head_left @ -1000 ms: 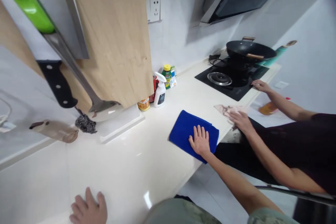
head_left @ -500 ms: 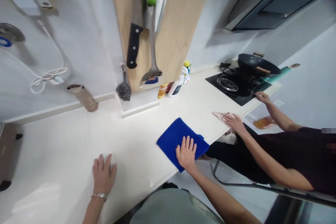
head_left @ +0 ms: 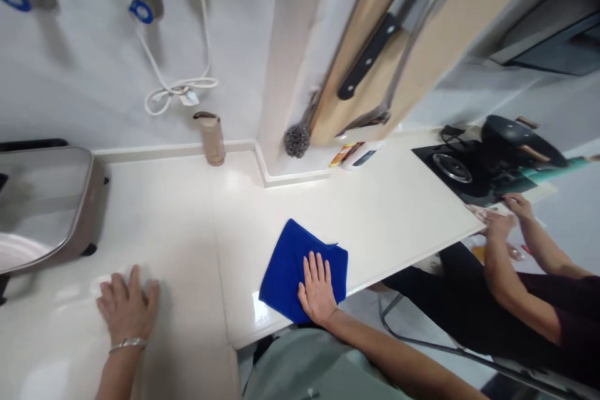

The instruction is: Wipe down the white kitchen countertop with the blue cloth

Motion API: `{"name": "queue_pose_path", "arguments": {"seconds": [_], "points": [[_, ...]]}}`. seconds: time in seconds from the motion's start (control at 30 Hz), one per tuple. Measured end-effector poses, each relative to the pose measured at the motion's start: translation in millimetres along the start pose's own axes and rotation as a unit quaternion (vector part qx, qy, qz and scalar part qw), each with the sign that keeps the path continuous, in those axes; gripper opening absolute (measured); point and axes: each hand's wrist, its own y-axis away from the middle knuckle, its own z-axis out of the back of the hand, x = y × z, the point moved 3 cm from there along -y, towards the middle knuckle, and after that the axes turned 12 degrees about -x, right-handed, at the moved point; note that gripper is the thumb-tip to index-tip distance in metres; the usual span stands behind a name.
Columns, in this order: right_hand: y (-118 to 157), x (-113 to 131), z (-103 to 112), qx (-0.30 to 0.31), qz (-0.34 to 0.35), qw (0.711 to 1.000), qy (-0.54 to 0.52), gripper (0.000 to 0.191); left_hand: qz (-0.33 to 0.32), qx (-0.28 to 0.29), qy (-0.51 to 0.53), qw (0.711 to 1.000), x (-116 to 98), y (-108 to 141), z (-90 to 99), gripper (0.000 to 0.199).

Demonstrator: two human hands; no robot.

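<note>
Blue cloth (head_left: 284,272) lies on the white counter (head_left: 389,212), reaching its front edge, directly before the wearer. Right hand (head_left: 319,290): palm down on the cloth, fingers extended and slightly parted, laid flat rather than gripping. Left hand (head_left: 125,309): fingers spread, nothing held, at the counter near the lidded pan (head_left: 42,206); whether it bears weight, cannot tell. Step in hand, as judged: wiping the surface. Another stroke would call for even pressure and keeping the cloth from slipping over the edge.

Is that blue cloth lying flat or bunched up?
Flat: the blue cloth lies smooth on the white counter, its corners spread out, under the right hand.
</note>
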Motion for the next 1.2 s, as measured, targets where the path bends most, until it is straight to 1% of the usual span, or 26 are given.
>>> {"name": "queue_pose_path", "arguments": {"seconds": [0.1,0.2,0.3,0.47,0.57,0.67,0.77,0.93,1.0,1.07,1.2], "points": [[-3.2,27.9,9.1,0.022,0.076,0.996,-0.03,0.081,0.02,-0.031,-0.016,0.999,-1.5,8.1,1.9,0.066],[-8.0,54.5,15.9,0.05,0.145,0.987,-0.057,0.08,0.019,-0.034,-0.02,0.999,-2.8,11.7,-3.1,0.065],[-14.3,82.6,20.8,0.071,0.199,0.974,-0.079,0.081,0.014,-0.048,-0.012,0.999,-0.3,12.7,-5.7,0.064],[-23.5,137.5,30.9,0.094,0.298,0.94,-0.137,0.083,0.016,-0.051,-0.004,0.999,1.7,14.7,-5.6,0.063],[-27.2,163.4,38.8,0.102,0.34,0.918,-0.174,0.083,0.013,-0.052,0.0,0.999,1.3,15.3,-5.5,0.064],[-32.9,178.4,44.7,0.114,0.356,0.907,-0.195,0.082,0.016,-0.048,0.001,0.999,1.9,15.1,-5.7,0.065],[-46.8,192.1,45.9,0.124,0.359,0.901,-0.209,0.081,0.029,-0.036,0.003,0.999,2.9,14.5,-5.8,0.066],[-82.6,227.2,38.1,0.112,0.345,0.903,-0.23,0.076,0.035,-0.033,0.006,0.999,3.2,14.0,-4.8,0.065],[-88.9,235.3,35.3,0.106,0.34,0.904,-0.235,0.076,0.038,-0.032,0.001,0.999,3.3,13.9,-4.1,0.065],[-85.6,235.0,35.1,0.101,0.337,0.904,-0.244,0.074,0.039,-0.033,-0.002,0.999,3.3,13.6,-3.1,0.065],[-65.5,220.1,41.4,0.096,0.331,0.902,-0.26,0.075,0.039,-0.026,-0.001,0.999,4.3,12.9,-1.6,0.066]]}}
